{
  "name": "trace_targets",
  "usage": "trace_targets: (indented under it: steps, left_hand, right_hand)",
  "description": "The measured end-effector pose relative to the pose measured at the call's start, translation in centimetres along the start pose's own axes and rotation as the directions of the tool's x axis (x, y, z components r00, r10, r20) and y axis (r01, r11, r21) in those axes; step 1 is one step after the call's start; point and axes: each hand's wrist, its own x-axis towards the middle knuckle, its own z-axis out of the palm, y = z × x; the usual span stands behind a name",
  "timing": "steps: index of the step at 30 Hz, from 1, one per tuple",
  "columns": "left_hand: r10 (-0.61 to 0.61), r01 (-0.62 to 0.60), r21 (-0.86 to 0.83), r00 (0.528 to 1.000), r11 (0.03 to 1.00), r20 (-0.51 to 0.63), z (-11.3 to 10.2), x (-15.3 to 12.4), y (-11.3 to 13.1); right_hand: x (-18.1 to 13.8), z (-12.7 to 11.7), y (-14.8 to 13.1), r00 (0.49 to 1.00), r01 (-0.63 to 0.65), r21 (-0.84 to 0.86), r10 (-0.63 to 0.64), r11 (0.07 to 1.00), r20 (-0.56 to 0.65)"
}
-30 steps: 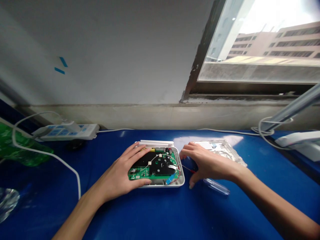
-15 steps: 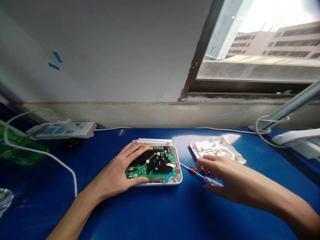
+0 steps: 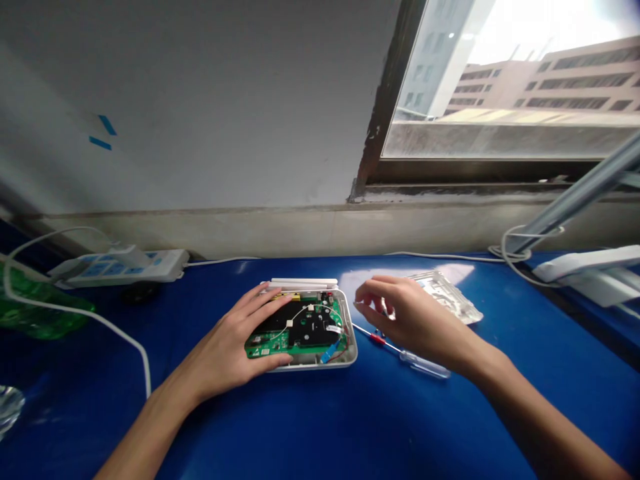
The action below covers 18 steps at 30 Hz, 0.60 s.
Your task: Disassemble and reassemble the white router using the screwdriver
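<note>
My left hand point(image 3: 227, 340) spans the left side of an opened white router point(image 3: 351, 353), thumb at the front rim and fingers reaching the back, gripping it against the table. Inside the case lie a green circuit board point(image 3: 275, 346), a black plate and thin wires with a blue connector point(image 3: 330, 353). My right hand point(image 3: 400, 313) is raised just right of the router, thumb and index fingertips pinched together; whatever is between them is too small to make out. Below it a screwdriver point(image 3: 425, 365) with a clear handle lies with its tip by the router. Small dark screws point(image 3: 380, 332) are partly hidden.
A white casing cover point(image 3: 453, 297) lies behind my right hand. At the left are a power strip point(image 3: 170, 265), a green bottle point(image 3: 45, 310) and a white cable point(image 3: 120, 333). A grey metal arm with a wound cable point(image 3: 520, 243) stands at the right, near the window.
My right hand has risen from beside the screwdriver and moved left toward the router, fingertips now pinched. The screwdriver handle is uncovered. My left hand stays on the router; the view has shifted slightly.
</note>
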Motion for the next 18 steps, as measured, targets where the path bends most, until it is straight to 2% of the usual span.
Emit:
trace_targets:
  steps: [4,7,11,15,18]
  left_hand:
    - [-0.005,0.005,-0.014,1.000,1.000,-0.004,0.1,0.0,0.0]
    - [-0.010,0.010,-0.030,1.000,1.000,-0.007,0.2,-0.1,0.1]
    - [-0.015,0.015,-0.034,1.000,0.999,-0.004,0.2,-0.1,0.2]
    - [-0.011,0.011,-0.027,1.000,1.000,-0.012,0.2,-0.2,0.3]
    - [0.001,-0.001,-0.021,1.000,1.000,-0.026,0.3,-0.2,0.5]
  right_hand:
    - [3.3,1.6,-0.9,0.999,0.027,0.012,-0.027,1.000,0.024]
    - [4.4,3.3,-1.0,0.997,0.071,0.009,-0.071,0.997,0.041]
    - [4.7,5.4,-1.1,0.999,0.049,-0.019,-0.049,0.999,-0.008]
    - [4.3,7.0,-1.4,0.993,0.060,-0.150,-0.075,0.987,-0.094]
    - [4.3,7.4,-1.5,0.985,0.107,-0.115,-0.121,0.988,-0.124]
